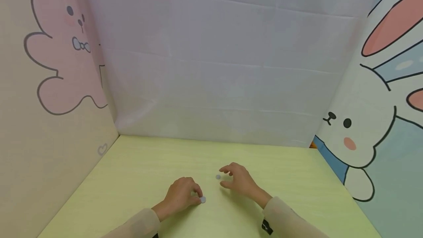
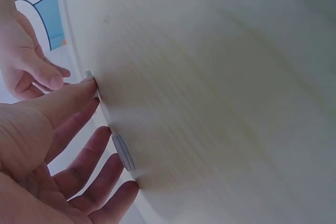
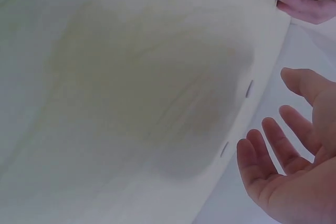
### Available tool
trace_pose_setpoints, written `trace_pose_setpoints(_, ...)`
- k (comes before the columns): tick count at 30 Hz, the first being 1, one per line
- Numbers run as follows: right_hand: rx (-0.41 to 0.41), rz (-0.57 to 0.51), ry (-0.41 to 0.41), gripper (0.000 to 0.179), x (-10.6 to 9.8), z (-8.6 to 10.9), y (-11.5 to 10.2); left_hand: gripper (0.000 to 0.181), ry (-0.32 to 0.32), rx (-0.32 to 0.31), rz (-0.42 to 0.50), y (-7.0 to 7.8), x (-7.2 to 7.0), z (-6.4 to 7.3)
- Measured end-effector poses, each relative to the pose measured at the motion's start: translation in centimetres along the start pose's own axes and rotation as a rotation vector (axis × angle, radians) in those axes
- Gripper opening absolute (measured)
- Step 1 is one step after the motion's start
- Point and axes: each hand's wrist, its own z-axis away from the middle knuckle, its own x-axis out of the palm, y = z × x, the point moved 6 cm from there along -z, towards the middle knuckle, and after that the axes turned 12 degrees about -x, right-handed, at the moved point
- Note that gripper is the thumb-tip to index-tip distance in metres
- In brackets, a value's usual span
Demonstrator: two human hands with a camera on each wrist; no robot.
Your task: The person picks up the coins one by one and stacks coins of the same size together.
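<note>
My left hand (image 1: 183,193) pinches a small round grey disc (image 1: 203,199) at its edge between thumb and index finger, low at the table. In the left wrist view a short stack of grey discs (image 2: 123,152) stands by its other fingers; the hand hides it in the head view. My right hand (image 1: 240,181) hovers above the table with thumb and fingers apart, holding nothing. Just left of its fingertips a second grey disc (image 1: 218,176) lies flat. The right wrist view shows two thin discs, a nearer-thumb disc (image 3: 249,88) and a lower disc (image 3: 224,149), before the fingers.
The pale yellow-green tabletop (image 1: 148,161) meets a white cloth (image 1: 218,83) at the back. Walls with cartoon prints stand at both sides: a pink figure (image 1: 62,72) on the left, a white rabbit (image 1: 360,135) on the right.
</note>
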Motion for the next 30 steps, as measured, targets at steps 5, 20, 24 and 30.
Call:
trace_pose_setpoints(5, 0.021, 0.001, -0.022, 0.038, 0.7, -0.2, 0.7, 0.011, 0.002, 0.001, -0.007, 0.0, 0.0, 0.0)
trace_pose_setpoints(20, 0.069, 0.028, -0.063, 0.03, 2.2, -1.1, 2.2, 0.012, 0.005, -0.01, -0.011, -0.2, 0.0, 0.1)
trace_pose_setpoints(24, 0.07, 0.032, -0.054, 0.025, 2.3, -1.2, 2.1, 0.012, 0.006, -0.005, -0.008, -0.1, 0.0, 0.1)
trace_pose_setpoints(30, 0.091, 0.03, -0.044, 0.02, 2.2, -1.4, 1.8, 0.012, 0.0, -0.004, 0.003, -0.1, 0.1, 0.1)
